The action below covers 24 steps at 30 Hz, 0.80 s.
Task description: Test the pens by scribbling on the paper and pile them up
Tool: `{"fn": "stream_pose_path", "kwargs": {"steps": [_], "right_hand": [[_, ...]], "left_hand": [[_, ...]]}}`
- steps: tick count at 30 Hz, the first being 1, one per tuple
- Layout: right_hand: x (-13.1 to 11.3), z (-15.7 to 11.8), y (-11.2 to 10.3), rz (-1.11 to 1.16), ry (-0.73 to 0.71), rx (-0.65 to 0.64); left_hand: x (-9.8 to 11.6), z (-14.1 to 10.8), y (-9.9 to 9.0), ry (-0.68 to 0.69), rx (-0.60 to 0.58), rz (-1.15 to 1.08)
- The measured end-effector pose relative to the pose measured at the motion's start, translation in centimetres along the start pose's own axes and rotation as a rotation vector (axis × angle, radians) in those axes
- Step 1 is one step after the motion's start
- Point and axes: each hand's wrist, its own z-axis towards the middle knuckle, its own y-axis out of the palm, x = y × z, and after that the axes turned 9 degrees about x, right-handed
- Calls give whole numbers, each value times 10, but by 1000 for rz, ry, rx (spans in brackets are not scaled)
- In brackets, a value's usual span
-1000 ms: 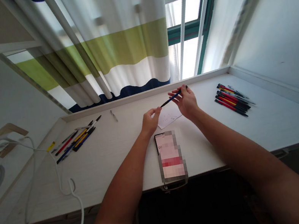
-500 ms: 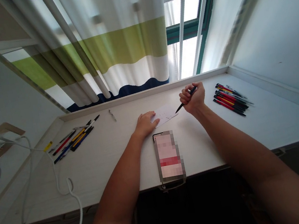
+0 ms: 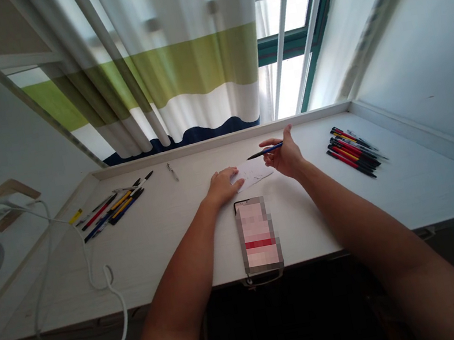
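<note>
A small white sheet of paper (image 3: 256, 173) with handwritten marks lies on the desk in front of me. Its left edge is under my left hand (image 3: 224, 186), which rests flat with the fingers apart. My right hand (image 3: 285, 155) is over the paper's right side, closed around a dark pen (image 3: 265, 151) with a bluish section. The pen lies nearly level, its tip pointing left above the paper's far edge. Just nearer to me than the paper is a phone (image 3: 258, 235) with a blurred screen.
On the white desk (image 3: 171, 250), several pens (image 3: 115, 210) lie loosely at left and a denser pen group (image 3: 356, 153) at right. A single pen (image 3: 172, 172) lies near the back ledge. White cables (image 3: 115, 295) cross the left side; a curtain (image 3: 199, 63) hangs behind.
My right hand has turned and loosened from a fist-like hold, and the pen has swung from pointing down at the paper to nearly level. My left hand stays put; the view shifted slightly.
</note>
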Motion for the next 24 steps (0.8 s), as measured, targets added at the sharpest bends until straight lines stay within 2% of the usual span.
{"fn": "stream_pose_path", "kwargs": {"steps": [6,12,15,19,21,24], "right_hand": [[4,-4,4,-120,-11,-29],[22,-1,9,-321,-110,35],[28,3,8,-561,-227,31],[32,8,6,-751,-407,134],[35,9,7,-749,-390,122],[38,9,12,-743,-331,39]], "left_hand": [[2,-1,-3,-1,-11,1],[4,-2,-7,1,-33,8],[4,-3,-9,23,-45,17],[3,-4,-12,69,-78,12],[3,-3,-13,83,-87,20],[3,-3,-13,99,-90,28]]}}
